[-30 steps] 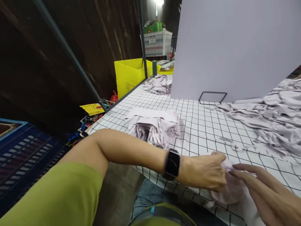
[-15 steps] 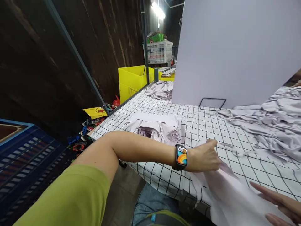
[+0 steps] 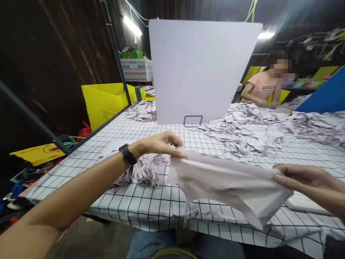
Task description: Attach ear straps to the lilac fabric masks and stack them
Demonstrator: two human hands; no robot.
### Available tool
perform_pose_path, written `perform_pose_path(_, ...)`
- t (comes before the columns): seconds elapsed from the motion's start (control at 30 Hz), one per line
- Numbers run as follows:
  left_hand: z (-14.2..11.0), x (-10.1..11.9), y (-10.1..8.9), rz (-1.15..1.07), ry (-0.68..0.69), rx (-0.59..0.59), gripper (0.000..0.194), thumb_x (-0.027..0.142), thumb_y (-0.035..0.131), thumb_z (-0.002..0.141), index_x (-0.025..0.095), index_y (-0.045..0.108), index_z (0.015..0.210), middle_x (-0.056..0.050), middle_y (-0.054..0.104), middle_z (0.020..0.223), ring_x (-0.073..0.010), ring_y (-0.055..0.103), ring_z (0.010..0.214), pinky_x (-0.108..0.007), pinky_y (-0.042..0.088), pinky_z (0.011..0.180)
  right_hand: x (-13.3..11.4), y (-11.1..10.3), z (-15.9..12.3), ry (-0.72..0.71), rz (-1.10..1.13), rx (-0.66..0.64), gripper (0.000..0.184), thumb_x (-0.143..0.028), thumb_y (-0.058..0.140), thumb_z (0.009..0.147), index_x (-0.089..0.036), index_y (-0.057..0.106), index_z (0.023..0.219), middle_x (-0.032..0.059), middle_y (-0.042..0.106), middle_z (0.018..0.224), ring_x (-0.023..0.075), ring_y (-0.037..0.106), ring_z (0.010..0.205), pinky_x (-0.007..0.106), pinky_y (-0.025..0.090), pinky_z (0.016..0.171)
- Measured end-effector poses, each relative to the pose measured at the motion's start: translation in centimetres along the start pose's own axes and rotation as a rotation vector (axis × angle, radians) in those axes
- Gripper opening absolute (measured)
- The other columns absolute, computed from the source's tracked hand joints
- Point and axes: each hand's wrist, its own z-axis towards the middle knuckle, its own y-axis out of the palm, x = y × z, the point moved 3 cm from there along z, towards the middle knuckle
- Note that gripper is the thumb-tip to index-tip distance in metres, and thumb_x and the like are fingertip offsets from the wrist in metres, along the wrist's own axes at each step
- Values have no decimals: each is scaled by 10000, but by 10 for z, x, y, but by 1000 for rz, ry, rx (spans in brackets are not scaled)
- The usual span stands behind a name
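A pale grey-lilac piece of fabric (image 3: pixel 226 180) is stretched out between my two hands above the table. My left hand (image 3: pixel 164 143), with a black watch at the wrist, pinches its left end between thumb and fingers. At the other end my right hand (image 3: pixel 307 178) grips the upper right corner. The lower edge of the fabric hangs loose, and a thin strap dangles at its left. Partly hidden behind my left forearm lies a stack of similar fabric pieces (image 3: pixel 145 172) with looped straps.
The table wears a white checked cloth (image 3: pixel 121 208). A large pale panel (image 3: pixel 199 72) stands across it, beside a heap of loose fabric pieces (image 3: pixel 250 126). A white flat object (image 3: pixel 304 204) lies beneath my right hand. Yellow bin (image 3: pixel 99 102) at left; a person (image 3: pixel 264 86) sits at back right.
The view has swung right. My right hand, open half a second ago, has closed on the fabric. The piece is lifted and spread, where earlier it was bunched near the table edge.
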Motion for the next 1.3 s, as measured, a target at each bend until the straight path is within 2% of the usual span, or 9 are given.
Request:
perform_pose_path(0.1,-3,-4,-6,-57,-27,61,245,408,777,802,164,780,794,-61,709,851,-147,609,778,-231,452,651,-7,2,9,31,237,-203,399,-635,734,805,-247,762,717,84,677,697,233,645,661,308,553,591)
perform_pose_path(0.3,-4,6,-13,-288,-7,128,281,427,853,687,162,760,680,-60,697,736,-154,617,706,-256,496,636,-26,0,24,-98,567,-217,409,-626,791,721,-239,706,623,75,619,814,224,597,717,339,523,616)
perform_pose_path(0.4,-4,14,-17,-200,-16,90,254,404,846,698,164,762,700,-36,673,684,-132,580,646,-236,461,589,-29,-12,35,-157,649,-191,491,-687,777,671,-242,632,521,75,567,775,275,610,830,394,544,710)
perform_pose_path(0.53,-5,21,-23,89,27,54,194,341,775,796,163,745,725,-14,659,700,-113,551,653,-214,435,610,-25,-21,43,-244,497,-289,484,-686,734,752,-254,667,544,86,592,725,283,609,884,377,544,762)
perform_pose_path(0.67,-12,28,-22,337,89,148,170,325,715,849,169,755,795,-32,696,746,-139,600,704,-233,473,685,-30,-17,27,-276,125,-388,384,-594,681,865,-254,726,691,109,682,975,271,653,921,353,554,762)
perform_pose_path(0.77,-19,33,-19,544,132,252,129,271,683,858,207,752,770,-50,721,839,-192,643,862,-294,497,836,-35,-16,7,-284,-128,-228,324,-515,662,906,-239,706,741,100,689,1081,276,656,1008,368,531,878)
perform_pose_path(0.87,-19,32,-20,550,173,349,151,291,658,878,248,775,795,-54,750,896,-232,668,959,-313,522,856,-37,-19,-6,-227,-194,-20,359,-517,604,942,-230,689,744,77,721,931,253,678,893,339,530,780)
perform_pose_path(1.0,-5,28,-26,349,158,503,164,336,672,850,250,812,855,-43,784,828,-211,714,786,-276,578,704,-40,-25,-10,-178,-123,106,372,-526,627,914,-218,678,711,38,698,699,220,663,687,317,503,631)
perform_pose_path(1.3,23,55,-40,45,244,871,141,217,738,688,158,809,794,-66,795,804,-192,739,776,-303,621,751,-47,-61,13,-166,142,454,369,-491,836,677,-218,715,893,47,715,842,230,672,828,337,555,740)
